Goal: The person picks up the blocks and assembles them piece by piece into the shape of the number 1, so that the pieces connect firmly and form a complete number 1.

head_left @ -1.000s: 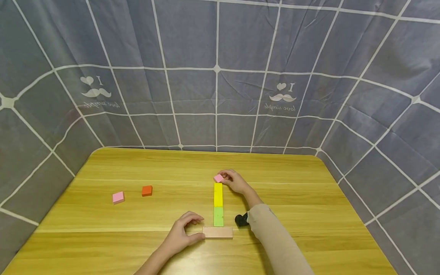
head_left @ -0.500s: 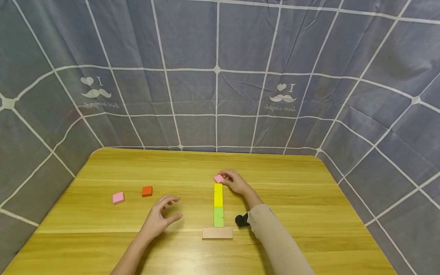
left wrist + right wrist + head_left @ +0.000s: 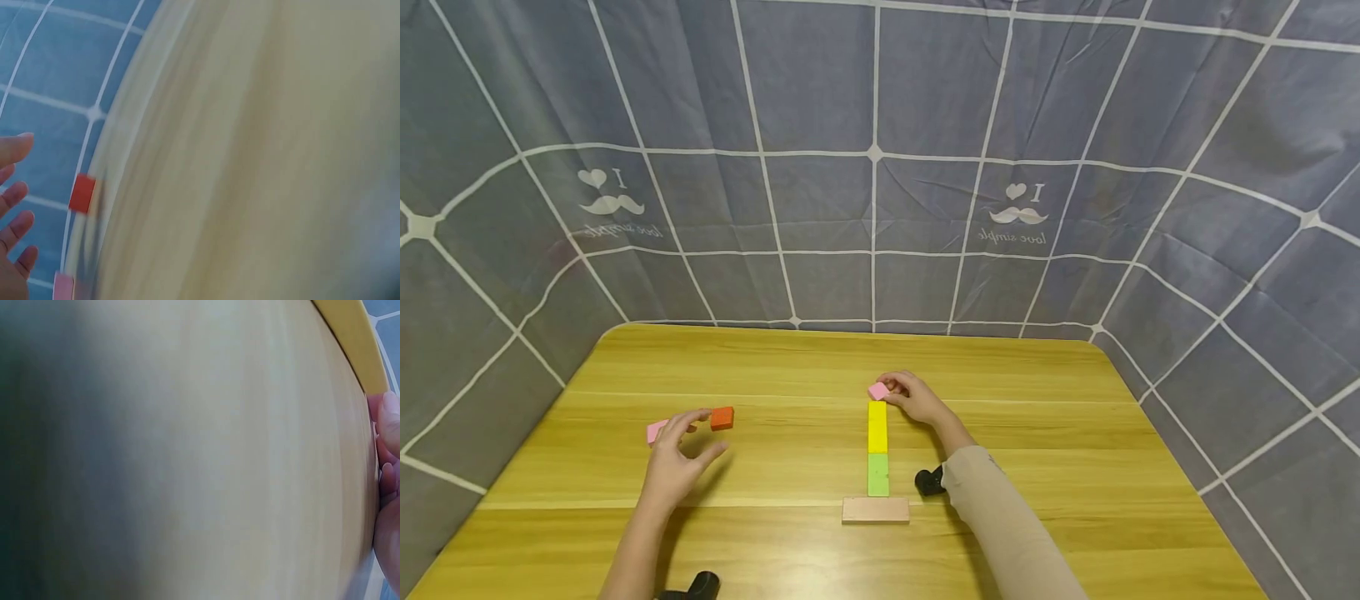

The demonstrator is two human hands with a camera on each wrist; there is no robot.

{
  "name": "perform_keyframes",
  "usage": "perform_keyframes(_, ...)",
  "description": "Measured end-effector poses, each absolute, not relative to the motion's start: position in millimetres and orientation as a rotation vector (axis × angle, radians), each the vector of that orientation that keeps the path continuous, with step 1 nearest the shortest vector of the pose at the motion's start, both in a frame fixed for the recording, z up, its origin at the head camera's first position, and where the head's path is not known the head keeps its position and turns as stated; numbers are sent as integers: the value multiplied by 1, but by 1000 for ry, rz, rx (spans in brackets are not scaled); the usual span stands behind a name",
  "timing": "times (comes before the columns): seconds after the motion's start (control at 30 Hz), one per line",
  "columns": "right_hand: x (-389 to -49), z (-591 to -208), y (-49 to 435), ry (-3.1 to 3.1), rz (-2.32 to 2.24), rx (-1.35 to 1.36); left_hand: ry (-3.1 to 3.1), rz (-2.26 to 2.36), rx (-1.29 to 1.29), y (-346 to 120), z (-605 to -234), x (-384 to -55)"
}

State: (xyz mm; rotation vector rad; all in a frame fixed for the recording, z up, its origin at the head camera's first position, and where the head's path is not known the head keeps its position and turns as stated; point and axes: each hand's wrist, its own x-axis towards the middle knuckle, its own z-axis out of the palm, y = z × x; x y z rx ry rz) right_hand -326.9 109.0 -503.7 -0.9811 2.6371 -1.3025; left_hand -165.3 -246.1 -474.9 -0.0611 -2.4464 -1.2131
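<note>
My right hand (image 3: pixel 919 402) pinches a pink block (image 3: pixel 877 391) turned cornerwise at the far end of a line of blocks. A yellow block (image 3: pixel 877 427) and a green block (image 3: pixel 877 475) form that line, with a natural wood block (image 3: pixel 876 511) lying crosswise at its near end. On the left, my left hand (image 3: pixel 672 468) hovers with fingers spread and holds nothing. Its fingertips are close to an orange-red block (image 3: pixel 722 418); a second pink block (image 3: pixel 656 431) is partly hidden behind the fingers. In the left wrist view, the orange-red block (image 3: pixel 82 194) stands apart from the fingers.
All the blocks lie on a wood-grain table (image 3: pixel 1000 375). A grey curtain (image 3: pixel 820 200) with white lines hangs around its back and sides. Black wrist devices show by the right sleeve (image 3: pixel 930 481) and below the left forearm (image 3: pixel 628 554).
My left hand has let go of the natural wood block and moved left, up to the orange-red and pink blocks. The right hand stays at the pink block.
</note>
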Motion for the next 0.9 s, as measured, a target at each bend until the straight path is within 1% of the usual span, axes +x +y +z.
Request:
perform_keyframes(0.43,-327,-502,108,2641,-1259,-958,-2454,-1212,213,-291,-479,-163)
perform_keyframes(0.63,-326,-500,108,2627,-1270,-918,-2460,-1145,226,-307,-483,-165)
perform_keyframes(0.9,-326,-499,108,2627,-1271,-924,-2509,-1200,239,-321,-483,-161)
